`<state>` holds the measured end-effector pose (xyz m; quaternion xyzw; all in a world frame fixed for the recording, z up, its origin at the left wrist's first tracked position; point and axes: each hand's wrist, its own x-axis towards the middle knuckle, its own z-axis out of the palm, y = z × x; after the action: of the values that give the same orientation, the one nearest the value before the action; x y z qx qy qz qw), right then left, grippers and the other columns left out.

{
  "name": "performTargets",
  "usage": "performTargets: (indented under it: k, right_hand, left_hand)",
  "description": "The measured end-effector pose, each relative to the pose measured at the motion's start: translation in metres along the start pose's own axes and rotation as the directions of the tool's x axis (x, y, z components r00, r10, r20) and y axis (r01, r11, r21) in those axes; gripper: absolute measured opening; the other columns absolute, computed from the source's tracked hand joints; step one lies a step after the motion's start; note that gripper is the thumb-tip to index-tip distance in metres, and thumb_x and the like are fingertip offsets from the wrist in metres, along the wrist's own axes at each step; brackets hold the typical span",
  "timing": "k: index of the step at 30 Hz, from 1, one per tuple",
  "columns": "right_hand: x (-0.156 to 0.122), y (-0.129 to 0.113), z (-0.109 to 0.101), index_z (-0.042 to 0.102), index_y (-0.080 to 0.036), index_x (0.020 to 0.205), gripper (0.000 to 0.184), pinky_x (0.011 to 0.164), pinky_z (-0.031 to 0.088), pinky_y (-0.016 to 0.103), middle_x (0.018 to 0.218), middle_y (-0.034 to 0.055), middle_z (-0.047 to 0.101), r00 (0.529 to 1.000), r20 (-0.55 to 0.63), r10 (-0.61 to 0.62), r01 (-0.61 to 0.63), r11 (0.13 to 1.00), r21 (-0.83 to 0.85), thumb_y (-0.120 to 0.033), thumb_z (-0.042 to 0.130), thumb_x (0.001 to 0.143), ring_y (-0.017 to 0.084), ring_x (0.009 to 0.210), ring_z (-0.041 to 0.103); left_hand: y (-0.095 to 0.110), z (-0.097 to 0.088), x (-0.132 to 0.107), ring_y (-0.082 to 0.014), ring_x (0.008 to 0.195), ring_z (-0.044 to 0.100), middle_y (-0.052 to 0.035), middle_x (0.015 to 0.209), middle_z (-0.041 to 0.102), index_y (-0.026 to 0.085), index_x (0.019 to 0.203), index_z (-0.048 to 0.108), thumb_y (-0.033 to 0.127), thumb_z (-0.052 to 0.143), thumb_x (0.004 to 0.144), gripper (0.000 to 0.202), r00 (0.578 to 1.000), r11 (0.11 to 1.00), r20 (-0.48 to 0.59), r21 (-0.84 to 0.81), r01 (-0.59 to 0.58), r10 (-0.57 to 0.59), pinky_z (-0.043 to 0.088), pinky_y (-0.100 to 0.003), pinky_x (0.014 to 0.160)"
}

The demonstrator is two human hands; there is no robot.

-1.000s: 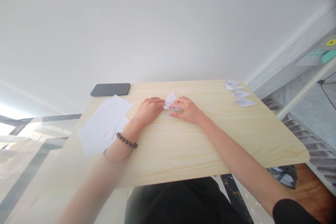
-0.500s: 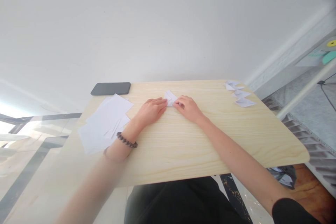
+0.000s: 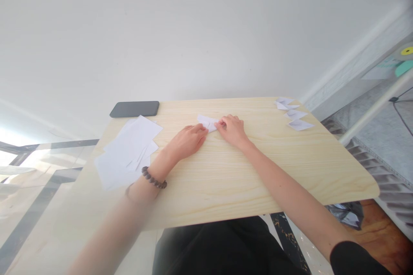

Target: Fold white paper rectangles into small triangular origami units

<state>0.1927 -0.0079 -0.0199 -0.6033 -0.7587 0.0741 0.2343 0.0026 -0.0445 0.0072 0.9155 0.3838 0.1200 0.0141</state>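
A small folded piece of white paper (image 3: pixel 209 123) lies between my hands near the middle of the table. My left hand (image 3: pixel 191 139) is closed at its left edge, thumb and fingers together on the paper. On the other side, my right hand (image 3: pixel 232 131) pinches the paper's right end between thumb and forefinger. The fingers cover part of both ends, so the exact folds are hard to make out.
Loose white paper sheets (image 3: pixel 129 146) are heaped at the left of the wooden table (image 3: pixel 219 189). Behind them lies a dark phone (image 3: pixel 134 109). Several folded paper pieces (image 3: pixel 300 125) sit in a row at the far right. A plain wall (image 3: pixel 206 43) rises behind the table.
The paper has turned from pointing upward to lying more sideways, its free end now at the upper left. My left fingers have curled in from lying flat; my right hand still pinches.
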Motion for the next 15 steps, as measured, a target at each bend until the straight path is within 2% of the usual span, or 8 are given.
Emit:
performTargets:
  k: [7,15]
  right_hand:
    - [0.0002,0.0015,0.0018,0.054,-0.02,0.073,0.027,0.071,0.033,0.036,0.086,0.0073,0.059,1.0,0.004,-0.016,0.016,0.999,-0.037,-0.042,0.041,0.083,0.024,0.085,0.048]
    - [-0.0002,0.0027,0.004,0.054,-0.02,0.075,0.025,0.069,0.034,0.034,0.085,0.0082,0.059,0.998,-0.027,-0.057,0.055,0.996,-0.068,-0.039,0.041,0.083,0.023,0.082,0.048]
  left_hand:
    - [0.0042,-0.0024,-0.0007,-0.0189,0.087,0.058,-0.0078,0.101,0.058,0.02,0.124,0.044,0.017,0.036,0.087,0.038,0.999,0.997,0.016,0.071,0.033,-0.034,0.045,-0.033,0.079]
    - [0.0034,0.0006,0.0008,-0.0178,0.086,0.057,-0.0071,0.096,0.058,0.02,0.114,0.053,0.018,0.036,0.087,0.031,1.0,0.994,0.0,0.11,0.01,-0.01,0.043,-0.032,0.079]
